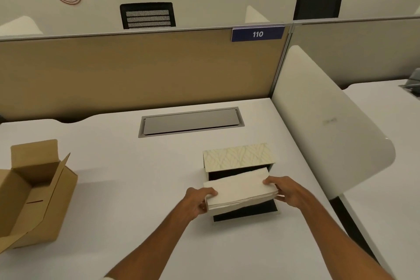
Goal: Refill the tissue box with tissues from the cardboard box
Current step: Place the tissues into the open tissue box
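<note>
A patterned cream tissue box [237,154] lies on its side on the white desk, its dark inside facing me and its flap [250,211] folded down flat. A stack of white tissues [241,191] sits half in the opening, its far end inside the box. My left hand [198,200] grips the stack's near left corner. My right hand [284,191] grips its right end. At the desk's left edge stands the brown cardboard box [34,191], flaps open, nothing visible inside it.
A grey cable hatch [191,121] is set into the white desk [136,188] behind the tissue box. A tan partition [136,70] closes the far side and a white divider panel [325,125] rises close to the right of the tissue box.
</note>
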